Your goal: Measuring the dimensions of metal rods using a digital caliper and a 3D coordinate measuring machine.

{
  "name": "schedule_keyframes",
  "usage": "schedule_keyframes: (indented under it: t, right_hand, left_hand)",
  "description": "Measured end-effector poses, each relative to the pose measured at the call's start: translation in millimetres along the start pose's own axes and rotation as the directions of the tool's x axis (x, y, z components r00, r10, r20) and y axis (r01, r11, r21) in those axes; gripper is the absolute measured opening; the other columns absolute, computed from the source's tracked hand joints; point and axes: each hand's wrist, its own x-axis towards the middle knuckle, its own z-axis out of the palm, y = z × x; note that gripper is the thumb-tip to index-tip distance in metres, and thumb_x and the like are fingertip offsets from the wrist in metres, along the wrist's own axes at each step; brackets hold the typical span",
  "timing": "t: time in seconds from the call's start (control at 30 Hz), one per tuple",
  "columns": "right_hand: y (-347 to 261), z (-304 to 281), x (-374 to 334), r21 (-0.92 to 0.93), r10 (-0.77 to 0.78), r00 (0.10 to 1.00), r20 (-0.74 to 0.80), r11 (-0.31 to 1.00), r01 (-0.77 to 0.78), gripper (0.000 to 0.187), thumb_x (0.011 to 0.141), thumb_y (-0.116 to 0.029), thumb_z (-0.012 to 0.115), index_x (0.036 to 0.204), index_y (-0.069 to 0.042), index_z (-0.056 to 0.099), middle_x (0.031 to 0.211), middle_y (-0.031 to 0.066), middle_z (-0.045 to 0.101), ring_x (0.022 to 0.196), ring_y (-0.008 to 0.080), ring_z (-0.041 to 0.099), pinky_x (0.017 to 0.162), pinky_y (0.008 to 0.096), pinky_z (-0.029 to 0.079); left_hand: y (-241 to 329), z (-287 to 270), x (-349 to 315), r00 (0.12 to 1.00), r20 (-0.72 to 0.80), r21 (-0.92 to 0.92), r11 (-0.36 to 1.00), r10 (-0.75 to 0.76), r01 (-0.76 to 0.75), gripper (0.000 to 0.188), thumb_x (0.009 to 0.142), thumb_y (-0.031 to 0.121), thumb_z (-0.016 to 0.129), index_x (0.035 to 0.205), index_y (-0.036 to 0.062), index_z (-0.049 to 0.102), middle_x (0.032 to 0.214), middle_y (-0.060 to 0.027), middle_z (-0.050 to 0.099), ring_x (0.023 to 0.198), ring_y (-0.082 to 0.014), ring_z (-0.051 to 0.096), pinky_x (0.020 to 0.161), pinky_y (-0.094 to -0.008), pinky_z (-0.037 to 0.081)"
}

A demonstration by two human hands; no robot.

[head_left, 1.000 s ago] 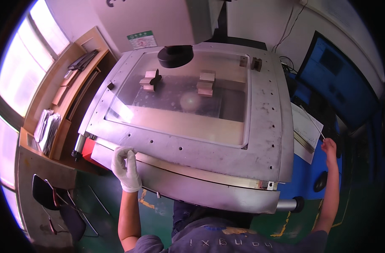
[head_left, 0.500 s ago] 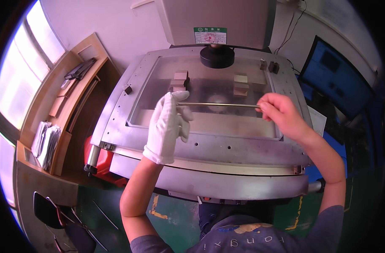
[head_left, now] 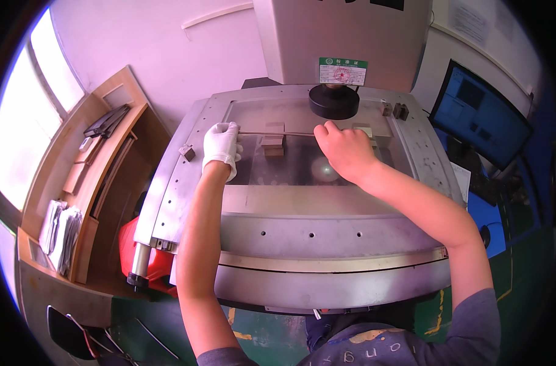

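Two hands hold one thin rod point(head_left: 278, 133) level over the glass plate point(head_left: 302, 168) of a grey metal machine point(head_left: 302, 244). At the far left, a wooden shelf unit point(head_left: 77, 183) stands under the window, with dark flat things on its top and a stack of papers point(head_left: 58, 235) lower down. A red part point(head_left: 150, 256) shows below the machine's left edge, beside a pale cylinder. On the machine's left rim sits a small grey block point(head_left: 187, 152). Just beside it, the left hand point(head_left: 222, 146), in a white glove, has its fingers closed around the left end of the rod. The rod runs straight across to the right, passing just above a small stack of brown blocks point(head_left: 273, 145) that rests on the glass. The right hand point(head_left: 345, 149), bare, has its fingers pinched on the rod's right end, right below the round black lens point(head_left: 333, 101) that hangs from the machine's tall grey column point(head_left: 345, 36). A second stack of blocks point(head_left: 364, 130) is partly hidden behind this hand. Two small dark blocks point(head_left: 395, 110) sit at the far right corner of the plate. Further right, a dark monitor point(head_left: 479, 122) stands on a blue bench point(head_left: 482, 210).
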Motion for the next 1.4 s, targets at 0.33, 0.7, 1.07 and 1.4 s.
schedule_keyframes:
  t: [0.33, 0.7, 1.07, 1.4]
  right_hand:
    - [2.1, 8.2, 8.2, 0.068, -0.047, 0.998, -0.029, 0.996, 0.048, 0.013, 0.063, -0.003, 0.053, 0.069, -0.006, 0.042, 0.062, 0.0053, 0.045, 0.046, 0.0213, 0.053, 0.038, 0.0322, 0.04]
    - [1.5, -10.4, -6.0, 0.136, -0.095, 0.995, -0.022, 0.986, 0.097, 0.032, 0.066, -0.009, 0.055, 0.097, -0.003, 0.051, 0.089, 0.0055, 0.052, 0.045, 0.0187, 0.053, 0.039, 0.029, 0.041]
    - [44.8, -86.4, -72.3, 0.188, -0.074, 0.958, -0.278, 0.974, 0.13, 0.016, 0.059, -0.012, 0.061, 0.064, -0.006, 0.047, 0.071, 0.0046, 0.05, 0.042, 0.0164, 0.046, 0.037, 0.0267, 0.036]
    - [154.0, -188.9, -276.3, -0.022, 0.637, 0.763, -0.111, 0.766, -0.643, 0.028, 0.061, -0.012, 0.061, 0.049, -0.006, 0.037, 0.047, 0.0068, 0.039, 0.04, 0.0233, 0.04, 0.037, 0.0314, 0.028]
  left_hand:
    - [-4.6, -3.0, -0.4, 0.999, -0.052, 0.218, 0.976, -0.008, 0.019, 0.017, 0.082, 0.018, 0.048, 0.088, 0.0034, 0.051, 0.061, -0.0061, 0.052, 0.038, -0.0113, 0.042, 0.033, -0.0247, 0.032]
    - [-2.6, -0.9, -4.7, 0.997, -0.082, 0.252, 0.968, 0.011, 0.01, 0.023, 0.08, 0.022, 0.049, 0.092, 0.0026, 0.052, 0.064, -0.0068, 0.055, 0.039, -0.0119, 0.044, 0.034, -0.0246, 0.034]
    - [-19.0, -13.4, 25.5, 0.88, -0.201, 0.615, 0.755, 0.431, -0.23, 0.041, 0.077, 0.033, 0.05, 0.094, -0.0046, 0.054, 0.094, -0.0234, 0.055, 0.091, -0.0337, 0.052, 0.081, -0.0361, 0.038]
    - [-2.4, -21.3, 2.6, 0.743, -0.121, 0.67, 0.607, 0.658, -0.428, 0.032, 0.081, 0.018, 0.051, 0.108, 0.0003, 0.047, 0.096, -0.0126, 0.047, 0.081, -0.0199, 0.047, 0.072, -0.0295, 0.039]
